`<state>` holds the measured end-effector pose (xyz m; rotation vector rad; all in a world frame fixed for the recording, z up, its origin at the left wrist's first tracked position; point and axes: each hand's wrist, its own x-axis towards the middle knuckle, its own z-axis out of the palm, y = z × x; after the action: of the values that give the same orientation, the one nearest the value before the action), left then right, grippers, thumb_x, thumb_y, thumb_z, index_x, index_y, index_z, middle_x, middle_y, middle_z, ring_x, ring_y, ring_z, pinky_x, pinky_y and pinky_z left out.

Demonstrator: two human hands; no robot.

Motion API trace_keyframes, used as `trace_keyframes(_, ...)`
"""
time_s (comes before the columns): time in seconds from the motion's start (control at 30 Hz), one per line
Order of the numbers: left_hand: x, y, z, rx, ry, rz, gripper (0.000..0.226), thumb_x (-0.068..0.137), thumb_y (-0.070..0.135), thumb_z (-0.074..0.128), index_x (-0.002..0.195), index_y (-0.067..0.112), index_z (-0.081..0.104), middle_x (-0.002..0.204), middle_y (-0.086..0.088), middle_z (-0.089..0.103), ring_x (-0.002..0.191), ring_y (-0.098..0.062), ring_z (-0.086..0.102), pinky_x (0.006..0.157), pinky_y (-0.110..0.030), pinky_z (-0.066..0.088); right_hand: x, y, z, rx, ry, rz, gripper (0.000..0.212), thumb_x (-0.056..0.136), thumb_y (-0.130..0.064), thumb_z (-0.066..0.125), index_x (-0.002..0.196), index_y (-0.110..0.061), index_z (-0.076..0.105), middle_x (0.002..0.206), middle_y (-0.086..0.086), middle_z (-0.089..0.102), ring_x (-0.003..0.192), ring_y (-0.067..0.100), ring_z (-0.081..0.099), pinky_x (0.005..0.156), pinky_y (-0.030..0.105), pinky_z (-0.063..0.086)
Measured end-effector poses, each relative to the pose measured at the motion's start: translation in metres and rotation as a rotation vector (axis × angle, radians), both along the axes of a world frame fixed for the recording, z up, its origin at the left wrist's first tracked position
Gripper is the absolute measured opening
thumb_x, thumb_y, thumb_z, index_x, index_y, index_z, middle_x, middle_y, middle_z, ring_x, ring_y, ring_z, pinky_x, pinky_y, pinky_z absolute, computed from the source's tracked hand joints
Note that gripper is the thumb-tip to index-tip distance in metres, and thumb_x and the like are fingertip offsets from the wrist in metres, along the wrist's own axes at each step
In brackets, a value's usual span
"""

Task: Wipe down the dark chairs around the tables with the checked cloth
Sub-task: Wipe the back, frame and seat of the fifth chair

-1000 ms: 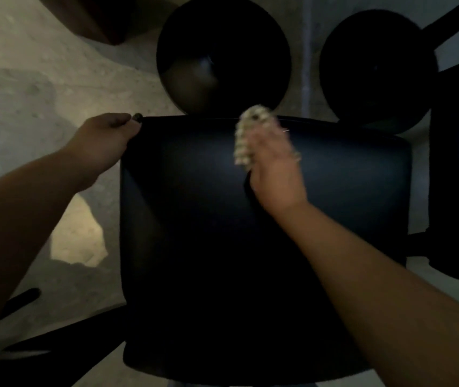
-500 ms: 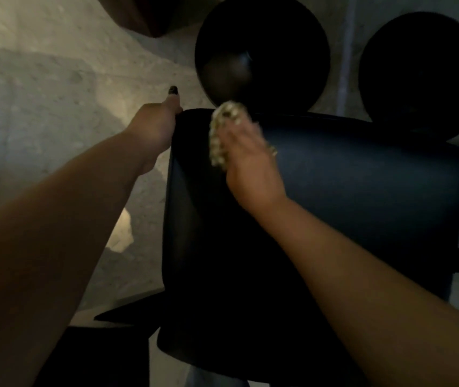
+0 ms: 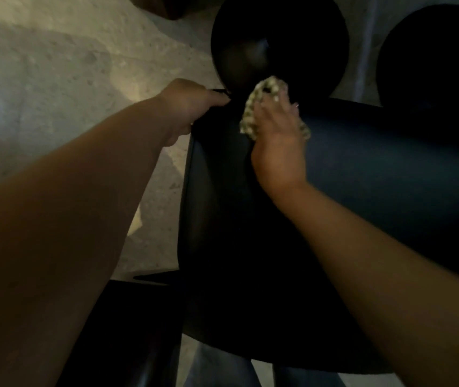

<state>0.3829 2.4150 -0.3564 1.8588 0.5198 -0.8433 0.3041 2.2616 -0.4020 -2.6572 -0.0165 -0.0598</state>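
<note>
A dark chair (image 3: 362, 191) fills the middle and right of the head view, seen from above in dim light. My left hand (image 3: 192, 104) grips its far left corner. My right hand (image 3: 278, 141) presses the bunched checked cloth (image 3: 261, 107) against the chair's far edge, just right of my left hand. Most of the cloth is under my fingers; its pale checked folds stick out beyond and to the left of them.
Two round dark table bases (image 3: 278, 43) (image 3: 434, 65) stand on the pale concrete floor (image 3: 55, 93) beyond the chair. Another dark chair part (image 3: 127, 331) lies at the lower left. A brown object (image 3: 166, 7) sits at the top edge.
My right hand with the cloth has slid left along the chair's far edge toward the corner. My left hand has closed more firmly over that corner. The view has shifted left.
</note>
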Motion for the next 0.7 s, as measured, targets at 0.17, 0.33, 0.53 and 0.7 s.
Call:
trace_keyframes(0.17,-0.007,-0.008,0.005,0.079,-0.041,-0.182,0.044,0.080,0.028,0.077,0.119,0.014,0.061,0.109,-0.003,0.066,0.097,-0.017,0.064,0.071,-0.024,0.052,-0.085,0.051,0.003,0.013,0.042,0.612,0.051,0.081,-0.004,0.031,0.123,0.007,0.058,0.131,0.026,0.055,0.125,0.047,0.046,0.117,0.042,0.015)
trace_keyframes(0.33,-0.008,-0.016,0.001,0.299,-0.167,-0.358,0.059,0.082,0.032,0.075,0.130,0.006,0.051,0.123,-0.007,0.056,0.111,-0.020,0.054,0.083,-0.024,0.041,-0.036,-0.021,-0.002,-0.068,-0.138,0.764,0.044,0.079,0.000,0.040,0.115,0.004,0.065,0.122,0.026,0.061,0.115,0.049,0.054,0.098,0.059,0.035)
trace_keyframes(0.53,-0.003,-0.025,0.007,0.445,-0.309,-0.601,0.077,0.090,0.035,0.065,0.148,0.004,0.026,0.148,-0.019,0.034,0.135,-0.032,0.036,0.103,-0.028,0.031,-0.082,0.014,-0.004,-0.095,0.034,0.141,0.057,0.078,-0.003,0.030,0.130,0.005,0.053,0.139,0.028,0.046,0.130,0.049,0.038,0.112,0.055,0.024)
trace_keyframes(0.7,-0.008,-0.041,0.011,0.483,-0.395,-0.814,0.078,0.095,0.033,0.059,0.154,0.007,0.015,0.160,-0.021,0.008,0.148,-0.030,0.011,0.115,-0.025,0.013,-0.138,0.011,-0.006,-0.014,0.062,0.780,0.044,0.101,-0.014,0.022,0.128,-0.002,0.055,0.132,0.018,0.056,0.131,0.036,0.035,0.115,0.040,0.011)
